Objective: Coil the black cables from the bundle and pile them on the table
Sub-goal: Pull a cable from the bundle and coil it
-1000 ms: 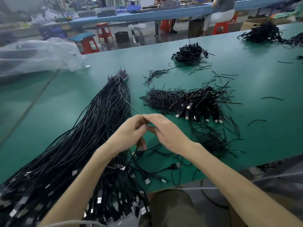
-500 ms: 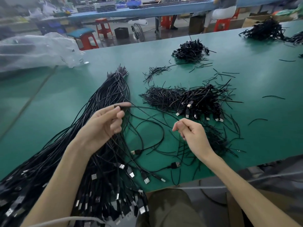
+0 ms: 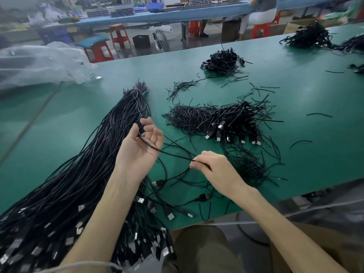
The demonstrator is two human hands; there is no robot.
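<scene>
We looked from the left side across to the right, and we used the big bundle of black cables as our marker. It lay on the green tabletop, stretching from its thin top end down toward our lap, where the metal plugs showed.

Just right of the bundle's middle, our left hand was lifted, palm up. Its fingers were curled loosely, and the thumb and first finger pinched the end of one black cable. The other fingers were spread and slack.

That cable ran in a tight line, right and a little down, to our right hand. There the thumb and fingertips were pinched shut on it, and the rest of the hand was curled in.

Further right of the bundle, past both hands, lay the pile of cables that looked already coiled, their plugs pointing toward us. A smaller heap sat beyond it, well away from the bundle.

We thought this was the start of a new coil. To do it well, the left hand should keep its pinch firm, the right hand should let the cable slide, not jerk, and each loop should be the same size. Loose cables lay under our hands, so a loop could snag them.
</scene>
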